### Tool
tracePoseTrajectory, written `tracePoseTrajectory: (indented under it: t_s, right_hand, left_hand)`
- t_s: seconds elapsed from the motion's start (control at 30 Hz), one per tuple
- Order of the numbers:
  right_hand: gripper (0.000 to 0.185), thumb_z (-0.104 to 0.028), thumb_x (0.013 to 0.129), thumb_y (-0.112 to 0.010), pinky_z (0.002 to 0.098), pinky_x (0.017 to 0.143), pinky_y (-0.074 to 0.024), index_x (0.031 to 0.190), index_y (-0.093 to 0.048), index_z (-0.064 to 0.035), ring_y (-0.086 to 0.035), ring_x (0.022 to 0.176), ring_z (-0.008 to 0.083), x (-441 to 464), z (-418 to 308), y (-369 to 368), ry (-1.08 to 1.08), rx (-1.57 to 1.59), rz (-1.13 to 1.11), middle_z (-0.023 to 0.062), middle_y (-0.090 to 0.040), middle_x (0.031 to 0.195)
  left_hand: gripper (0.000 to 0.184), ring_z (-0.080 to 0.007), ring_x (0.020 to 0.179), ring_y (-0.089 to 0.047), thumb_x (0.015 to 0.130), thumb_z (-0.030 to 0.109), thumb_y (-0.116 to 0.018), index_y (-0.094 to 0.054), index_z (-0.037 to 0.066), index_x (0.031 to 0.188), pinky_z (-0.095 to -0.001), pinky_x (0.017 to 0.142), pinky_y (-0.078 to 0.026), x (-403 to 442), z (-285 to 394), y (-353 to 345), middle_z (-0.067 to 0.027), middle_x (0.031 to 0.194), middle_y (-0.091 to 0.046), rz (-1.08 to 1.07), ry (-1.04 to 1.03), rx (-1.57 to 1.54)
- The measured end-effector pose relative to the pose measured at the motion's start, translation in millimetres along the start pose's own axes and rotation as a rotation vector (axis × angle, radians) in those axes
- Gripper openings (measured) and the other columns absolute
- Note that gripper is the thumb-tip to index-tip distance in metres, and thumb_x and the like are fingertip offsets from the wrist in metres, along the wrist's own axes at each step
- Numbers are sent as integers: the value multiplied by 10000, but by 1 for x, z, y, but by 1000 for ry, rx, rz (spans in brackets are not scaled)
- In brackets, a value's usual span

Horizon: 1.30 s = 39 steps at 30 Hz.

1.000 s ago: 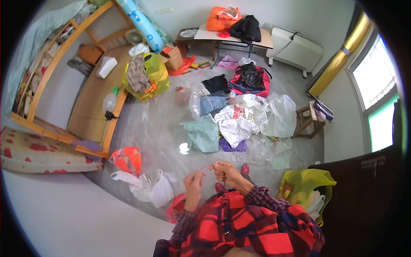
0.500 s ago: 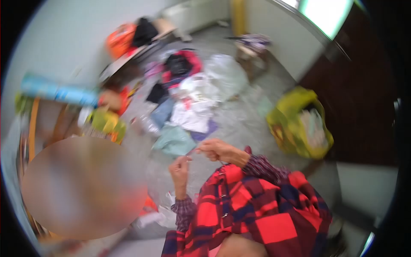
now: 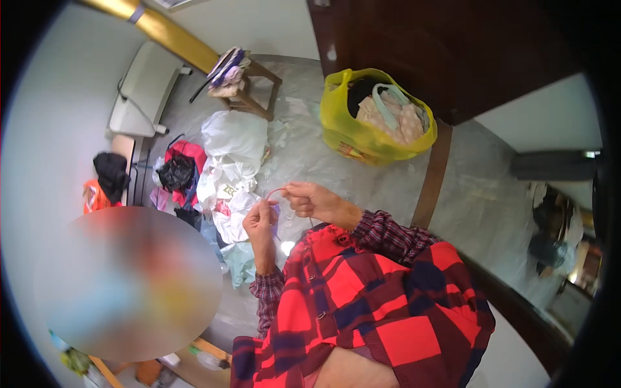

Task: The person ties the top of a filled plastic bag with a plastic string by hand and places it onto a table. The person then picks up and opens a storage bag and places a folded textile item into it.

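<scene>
A thin red cord (image 3: pixel 275 190) arcs between my two hands, raised in front of my body. My left hand (image 3: pixel 260 223) pinches one part of it between thumb and fingertips. Close on the right, my right hand (image 3: pixel 312 200) pinches another part with its fingers curled. Below my right hand, a thin strand (image 3: pixel 311 222) hangs towards the red and navy checked garment (image 3: pixel 381 284) that spreads over my front. Small metal fasteners run down this garment. What the fingertips cover is hidden.
A yellow bag (image 3: pixel 378 145) stuffed with cloth stands by a dark door (image 3: pixel 453 45). White plastic bags (image 3: pixel 234 142) and other bags lie on the floor. Behind them is a wooden stool (image 3: pixel 255 90) bearing folded cloth. A blurred round patch covers the lower left.
My view has swung to the right, so the yellow bag appears nearer the middle. My hands have come closer together, and the red cord between them shows more clearly.
</scene>
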State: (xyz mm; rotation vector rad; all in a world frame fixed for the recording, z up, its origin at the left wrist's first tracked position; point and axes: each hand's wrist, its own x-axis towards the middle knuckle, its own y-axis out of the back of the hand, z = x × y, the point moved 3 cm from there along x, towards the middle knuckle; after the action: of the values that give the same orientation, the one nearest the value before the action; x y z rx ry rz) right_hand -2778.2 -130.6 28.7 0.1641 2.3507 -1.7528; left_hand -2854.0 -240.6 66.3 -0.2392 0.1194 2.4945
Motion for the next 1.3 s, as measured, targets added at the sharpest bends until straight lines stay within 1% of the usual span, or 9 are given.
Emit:
tracePoseTrajectory:
  t_s: [0.37,0.47,0.6,0.73,0.8,0.87,0.93,1.0,1.3]
  right_hand:
    - [188,-228,839,-516,194,359,-179,815,-538,-43,-241,397,19,-50,-27,21,603,145,114,-80,-289,496]
    - [197,-232,845,-508,193,368,-175,824,-536,-38,-226,398,22,-77,-31,35,804,65,249,-80,-285,497]
    - [173,-230,839,-510,201,353,-155,796,-546,-67,-218,391,23,-105,-29,41,1000,-19,408,-74,-296,494]
    - [172,-224,824,-517,205,379,-207,765,-566,-71,-262,413,32,-102,-21,40,1179,-107,745,-68,-323,500]
    - [159,-202,818,-508,205,427,-261,766,-567,-64,-329,468,39,-101,-22,32,1326,-476,935,-59,-376,521]
    - [145,-197,805,-515,206,463,-285,787,-570,-65,-368,521,42,-94,-15,29,1237,-514,1019,-58,-423,569]
    - [176,-237,816,-516,199,459,-278,804,-573,-71,-339,505,38,-87,3,47,1417,-550,1049,-65,-411,590]
    - [219,-280,836,-493,191,449,-268,828,-571,-76,-316,486,32,-98,29,18,1194,-273,1119,-71,-385,592]
    - [288,-239,910,-360,179,421,-230,891,-526,-5,-266,453,28,-140,33,19,1299,-23,1012,-61,-326,531]
  left_hand:
    - [305,-27,496,-307,904,251,-389,-494,-5,774,-167,443,-240,32,29,-80,35,552,-374,-576,38,381]
    - [271,-28,465,-280,883,224,-441,-510,-6,757,-183,426,-203,57,9,-100,50,520,-341,-823,318,147]
    - [261,-29,471,-290,834,199,-517,-570,-14,691,-197,444,-184,79,20,-147,48,505,-377,-1085,-7,395]
    - [258,-32,487,-282,825,199,-529,-568,-25,702,-201,456,-185,86,33,-169,44,511,-363,-1322,-69,532]
    - [250,-35,487,-279,820,194,-532,-569,-28,711,-204,459,-189,96,30,-169,45,511,-359,-1326,-55,510]
    - [225,-34,488,-286,807,171,-528,-570,-26,707,-207,457,-195,106,35,-174,44,513,-367,-1404,-41,491]
    - [210,-32,497,-307,794,149,-516,-571,-24,690,-203,459,-212,96,32,-181,39,526,-391,-1601,-54,667]
    - [190,-36,520,-358,784,127,-514,-584,-23,691,-187,474,-254,91,19,-185,40,549,-421,-1739,-51,614]
    - [145,-26,538,-389,801,81,-512,-611,-17,763,-176,506,-312,53,-13,-246,45,578,-456,-1853,3,439]
